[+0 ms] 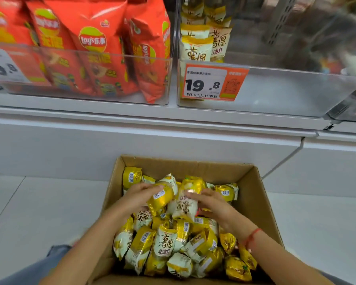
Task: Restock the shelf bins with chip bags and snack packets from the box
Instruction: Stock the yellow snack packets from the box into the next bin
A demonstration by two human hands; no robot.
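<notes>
White shelving fills the upper view, with a pale tiled floor below and an open cardboard box (261,194) sitting on it right in front of me. Up on the shelf, the left clear bin (86,79) is packed with red chip bags (95,50); the right bin (275,93) behind the orange price tag (214,83) holds only a short column of yellow-and-white snack packets (201,38) at its left end — that is where I judge the stock belongs.

More of these packets (164,243) lie heaped loose in the box. They look light, puffed with air, and slick in their foil, so I expect them to slide and crackle; I'd take them by the soft middle or cradle several together, never squeezing hard.

Both forearms reach forward and down into the box. My left hand (140,194) has its fingers curled over the top of a gold packet (159,197), gripping it. My right hand (209,201) lies against a white packet (184,206), fingers extended and loosely together, touching rather than closing.
</notes>
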